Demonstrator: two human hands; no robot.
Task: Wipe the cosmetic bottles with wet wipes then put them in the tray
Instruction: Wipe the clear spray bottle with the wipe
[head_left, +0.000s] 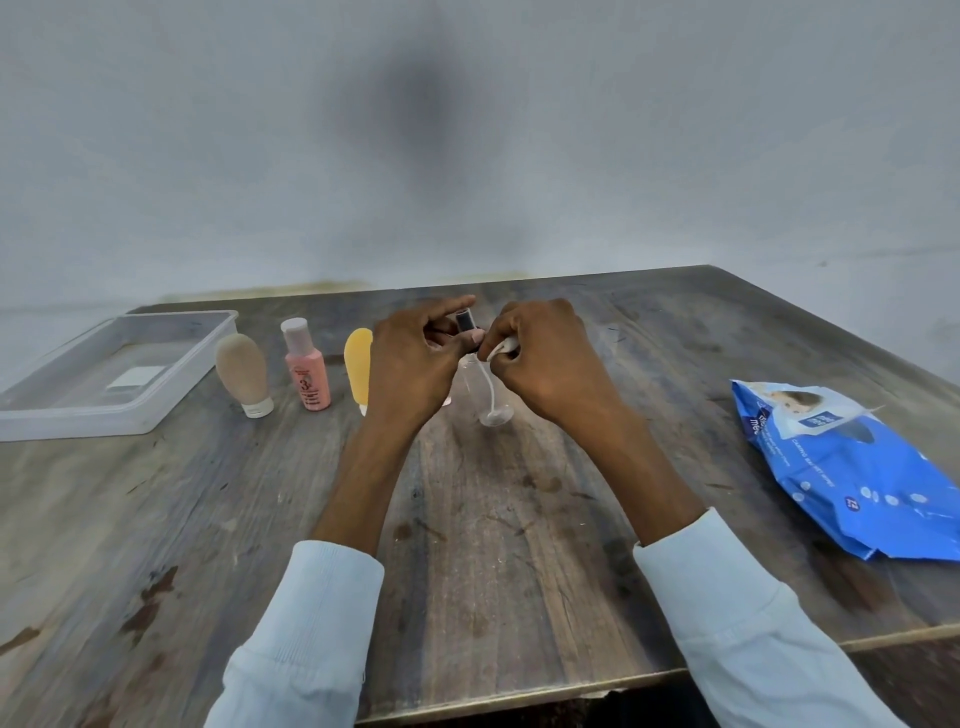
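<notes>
Wiping under way at mid-table: clear bottle (483, 387) held upright with its base on the table (493, 519), dark cap (464, 320) on top. Left hand (415, 364) curled round the neck and cap, forefinger stretched out above the cap, thumb pressed against the neck. Right hand (545, 358) closed in a pinch on a small wad of wipe (503, 347), pressed to the bottle's shoulder just under the cap.

Left of the clear bottle, in a row: yellow tube (358, 371) partly hidden behind the left hand, pink bottle (306, 371), beige tube (244, 375) standing on its cap. Farther left still, tray (156, 400), clear plastic, with what looks like a white label on its floor and no bottles in it. Well to the right of the clear bottle, blue wipes pack (852, 467), flap raised.

Likely handling: thin-walled, seemingly empty plastic, so very light and quick to tip; probably slick once wet. Best held at the neck or cap, where stiffest, as now, with the body left free for the wipe. For the lift to the tray, a firmer hold round the body likely safer than wet fingertips on the cap.
</notes>
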